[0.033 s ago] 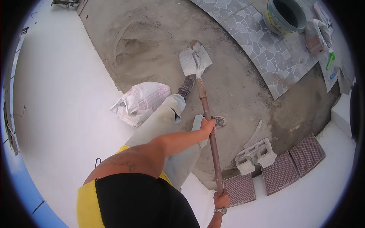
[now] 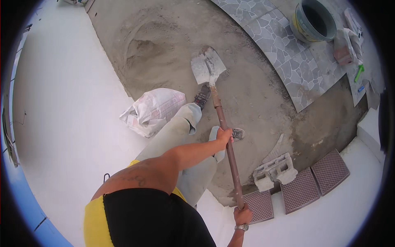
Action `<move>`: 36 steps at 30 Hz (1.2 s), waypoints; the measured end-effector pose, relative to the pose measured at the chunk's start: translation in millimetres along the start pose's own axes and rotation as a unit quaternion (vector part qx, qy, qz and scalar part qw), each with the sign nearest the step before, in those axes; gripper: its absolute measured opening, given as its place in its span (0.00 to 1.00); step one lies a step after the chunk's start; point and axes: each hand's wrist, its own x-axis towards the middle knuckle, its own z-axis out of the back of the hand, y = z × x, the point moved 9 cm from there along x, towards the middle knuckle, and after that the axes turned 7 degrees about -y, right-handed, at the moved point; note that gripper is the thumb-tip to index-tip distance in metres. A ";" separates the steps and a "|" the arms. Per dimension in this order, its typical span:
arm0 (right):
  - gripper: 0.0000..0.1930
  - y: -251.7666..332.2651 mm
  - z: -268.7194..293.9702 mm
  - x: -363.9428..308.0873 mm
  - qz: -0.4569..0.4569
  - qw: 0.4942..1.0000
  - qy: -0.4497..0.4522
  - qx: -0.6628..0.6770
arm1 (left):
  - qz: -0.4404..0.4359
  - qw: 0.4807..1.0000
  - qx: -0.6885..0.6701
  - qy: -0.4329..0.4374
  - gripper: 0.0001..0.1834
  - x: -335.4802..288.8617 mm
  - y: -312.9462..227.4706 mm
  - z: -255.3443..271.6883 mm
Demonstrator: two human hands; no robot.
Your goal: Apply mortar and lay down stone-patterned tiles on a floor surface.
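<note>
Both my hands are closed round the brown handle of a shovel. My left hand grips the middle of the handle. My right hand, with a wristwatch above it, holds the handle's end. The pale, dirt-smeared shovel blade lies over the sandy grey ground just past my forward shoe. No clear load shows on the blade. To the left of that shoe, a crumpled white sack sits against the white wall.
A white wall runs along the left. Stone-pattern tiles border the right, with a bucket and a bag on them. A concrete block stands near several brown patterned tiles. Soil is scooped hollow at far left.
The shovel blade has shifted slightly left, and the handle's end slightly right. Both hands keep their hold. The view has turned a little.
</note>
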 end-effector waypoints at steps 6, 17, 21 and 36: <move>0.19 150.5 21.5 91.8 0.141 0.983 0.080 -0.088 | 0.032 0.994 -0.104 -0.024 0.07 119.0 -67.9 69.6; 0.18 464.6 -3.0 212.6 0.274 0.957 0.039 -0.082 | -0.002 0.988 -0.155 -0.008 0.05 288.4 -324.7 148.3; 0.19 420.8 -3.9 207.2 0.279 0.956 0.037 -0.078 | 0.026 0.982 -0.184 0.005 0.06 268.9 -276.9 143.5; 0.19 32.7 -99.2 71.5 0.109 0.991 0.075 0.002 | 0.093 0.995 -0.035 0.012 0.06 53.4 17.1 73.2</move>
